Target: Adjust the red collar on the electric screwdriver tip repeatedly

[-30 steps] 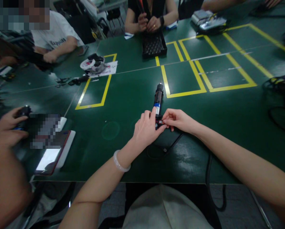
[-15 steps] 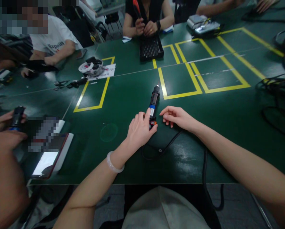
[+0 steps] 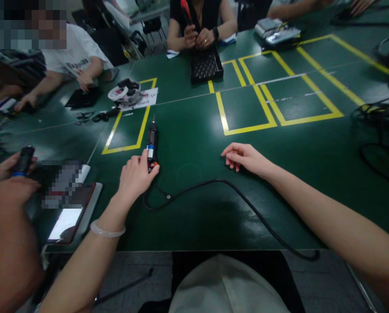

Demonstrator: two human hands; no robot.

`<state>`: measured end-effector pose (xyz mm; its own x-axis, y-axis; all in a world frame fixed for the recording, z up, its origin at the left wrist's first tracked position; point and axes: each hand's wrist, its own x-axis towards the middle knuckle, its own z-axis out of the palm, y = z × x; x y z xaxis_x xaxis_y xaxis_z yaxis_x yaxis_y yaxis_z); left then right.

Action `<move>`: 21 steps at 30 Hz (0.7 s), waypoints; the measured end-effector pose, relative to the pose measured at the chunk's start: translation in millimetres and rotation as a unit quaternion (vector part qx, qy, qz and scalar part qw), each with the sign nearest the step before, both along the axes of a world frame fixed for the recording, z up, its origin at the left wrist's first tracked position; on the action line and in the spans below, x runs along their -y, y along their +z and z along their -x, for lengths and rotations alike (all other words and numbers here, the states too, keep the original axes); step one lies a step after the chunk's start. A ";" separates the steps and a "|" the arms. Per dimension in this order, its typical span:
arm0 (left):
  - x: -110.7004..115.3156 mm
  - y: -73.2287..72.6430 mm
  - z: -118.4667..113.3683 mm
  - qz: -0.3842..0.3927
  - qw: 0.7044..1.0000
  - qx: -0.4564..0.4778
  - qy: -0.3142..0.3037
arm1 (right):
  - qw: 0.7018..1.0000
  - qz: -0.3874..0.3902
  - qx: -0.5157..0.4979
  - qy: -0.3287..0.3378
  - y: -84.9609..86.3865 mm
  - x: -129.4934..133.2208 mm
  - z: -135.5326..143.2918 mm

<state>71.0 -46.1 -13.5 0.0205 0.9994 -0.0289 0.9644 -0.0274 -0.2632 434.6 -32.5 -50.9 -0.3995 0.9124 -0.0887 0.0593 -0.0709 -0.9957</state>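
Note:
A black electric screwdriver (image 3: 152,138) with a blue and silver band lies on the green table, its thin bit pointing away from me. My left hand (image 3: 136,176) is closed around its rear end, near some orange and red parts. From there a black cable (image 3: 225,181) curves across the table to the right and drops over the front edge. My right hand (image 3: 241,155) rests on the table to the right, fingers loosely curled and slightly apart, holding nothing. A pale bracelet (image 3: 108,230) circles my left wrist.
Yellow tape outlines (image 3: 251,129) mark the table ahead. Phones or tablets (image 3: 71,217) lie left, beside a co-worker's hand (image 3: 11,187) holding a similar dark tool. A black tray (image 3: 207,71) stands across the table, near another person. Coiled cables (image 3: 377,130) lie at right.
My left hand has moved left with the screwdriver, drawing the cable out across the table. My right hand has stayed nearly in place. A person across the table has shifted their arms.

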 end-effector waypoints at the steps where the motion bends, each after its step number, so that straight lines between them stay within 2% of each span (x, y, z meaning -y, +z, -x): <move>1: -4.1 0.5 12.7 -0.003 1.000 -0.008 0.019 | 1.000 0.001 0.002 0.000 0.4 0.2 0.4; 6: -30.1 3.5 73.8 0.018 0.995 -0.025 0.099 | 1.000 0.003 0.011 0.001 2.6 1.7 2.1; 10: -50.4 3.3 109.4 0.019 0.988 -0.012 0.151 | 1.000 0.006 0.011 0.004 2.6 2.2 1.4; 14: -61.7 4.7 122.7 0.001 0.983 -0.004 0.181 | 1.000 0.009 0.005 0.009 2.4 2.3 0.1; 21: -68.7 5.3 122.7 0.001 0.981 -0.006 0.193 | 1.000 0.013 0.008 0.011 4.7 2.9 0.1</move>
